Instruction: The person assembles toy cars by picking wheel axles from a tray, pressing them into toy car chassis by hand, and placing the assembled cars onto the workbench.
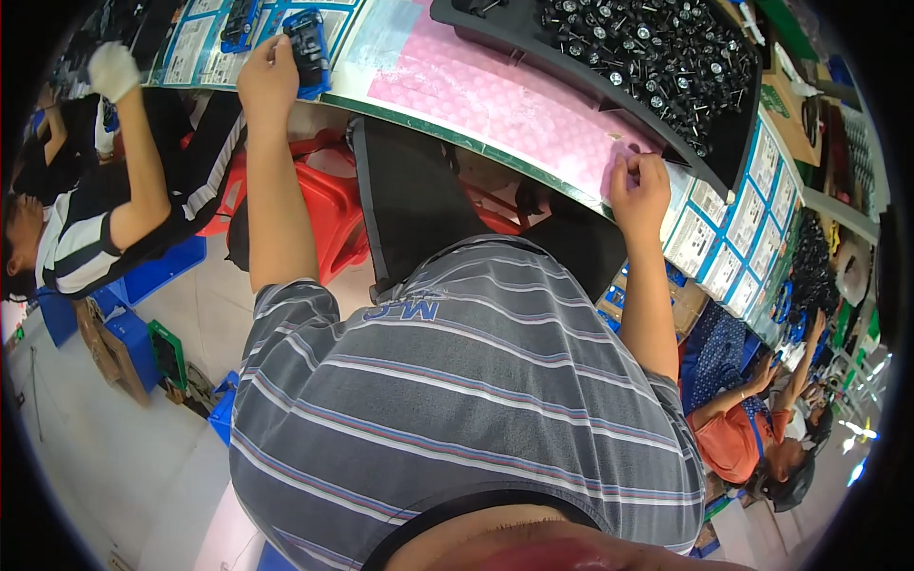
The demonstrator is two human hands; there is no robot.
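Observation:
At the far left of the table, my left hand [268,81] has its fingers curled against the side of a blue-edged holder with black parts in it [307,55]. The holder overlaps the table's front edge. Another blue and black piece [240,24] lies just left of it. On the right, my right hand [642,193] rests by the front edge of the pink bubble-patterned mat [486,95], its fingers drawn together in a pinch. Anything between those fingertips is hidden. Beyond that hand is a black tray [571,88] heaped with small black, metal-stemmed parts [657,57].
Printed sheets with blue borders [738,224] cover the table at right. A red stool [328,205] stands under the table at left. One co-worker with a white glove [113,71] sits at left; another in an orange top [731,443] works at right. Blue bins [167,269] stand on the left floor.

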